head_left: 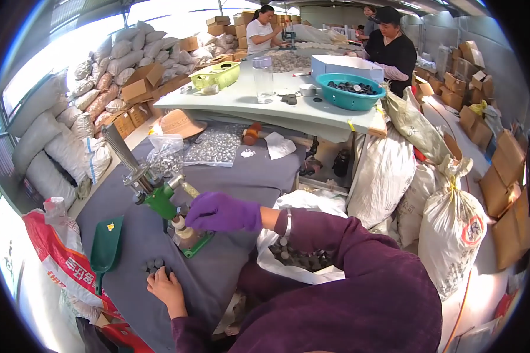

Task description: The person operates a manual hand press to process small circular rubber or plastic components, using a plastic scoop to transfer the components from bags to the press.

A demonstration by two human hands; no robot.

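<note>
A green hand press [161, 200] with a long metal lever stands on the grey cloth-covered bench [247, 173]. My right hand [221, 212], in a purple glove, is closed at the base of the press, touching the part under its head. My bare left hand [166, 287] rests on the cloth beside a small cluster of dark round pieces [154, 265], fingers on them. A white bag [303, 259] full of the same dark round pieces lies open in front of me.
A green scoop [107, 247] lies left of the press. Clear bags of small metal parts [215, 146] sit further back. Filled white sacks [450, 229] stand to the right. Two people work at a pale table [241, 103] with a teal basin [350, 91].
</note>
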